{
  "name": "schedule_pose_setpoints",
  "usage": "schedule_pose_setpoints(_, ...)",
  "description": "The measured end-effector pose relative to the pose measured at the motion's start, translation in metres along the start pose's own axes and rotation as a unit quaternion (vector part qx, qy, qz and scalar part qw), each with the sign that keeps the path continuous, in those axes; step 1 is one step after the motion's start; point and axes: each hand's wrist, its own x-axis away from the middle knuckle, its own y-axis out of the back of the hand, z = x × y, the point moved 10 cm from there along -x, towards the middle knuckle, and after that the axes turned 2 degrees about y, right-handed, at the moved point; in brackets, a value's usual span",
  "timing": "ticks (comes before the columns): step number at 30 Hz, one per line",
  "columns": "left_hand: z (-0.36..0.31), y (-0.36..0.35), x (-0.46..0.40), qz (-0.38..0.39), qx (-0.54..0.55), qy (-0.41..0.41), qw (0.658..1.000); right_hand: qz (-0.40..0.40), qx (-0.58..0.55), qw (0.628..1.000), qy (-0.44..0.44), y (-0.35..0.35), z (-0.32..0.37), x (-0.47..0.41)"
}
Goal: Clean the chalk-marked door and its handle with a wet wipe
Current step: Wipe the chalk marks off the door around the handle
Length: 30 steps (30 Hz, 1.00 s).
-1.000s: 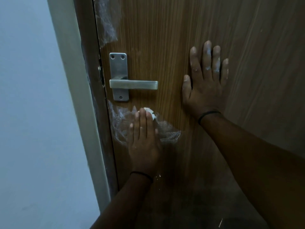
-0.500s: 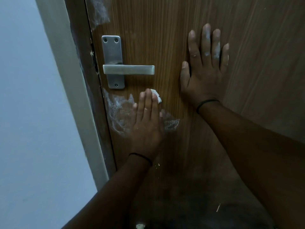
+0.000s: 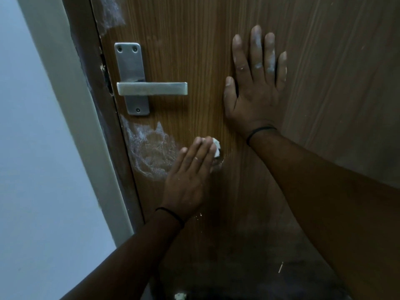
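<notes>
Head view: my left hand [image 3: 190,176] presses the soft, limp white wet wipe [image 3: 216,147] flat-fingered against the brown wooden door [image 3: 194,50]; my right hand [image 3: 255,87] rests released.

No text, label, brand, number or sign can be read anywhere on the door [image 3: 194,50], its handle [image 3: 151,88] or the wall [image 3: 32,148]
</notes>
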Motion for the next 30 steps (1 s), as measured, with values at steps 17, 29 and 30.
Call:
schedule_pose_setpoints(17,-0.032,-0.005,-0.002,0.033,0.0,-0.064,0.997,0.013,0.003,1.0,-0.008,0.002,0.002,0.0)
schedule_pose_setpoints(29,0.073,0.05,-0.018,-0.084,0.004,0.13,0.988,0.0,-0.009,1.0,-0.011,-0.001,-0.001,0.002)
schedule_pose_setpoints(30,0.07,0.051,-0.019,-0.082,0.016,0.137,0.987,0.005,-0.009,1.0,-0.01,-0.001,-0.001,0.0)
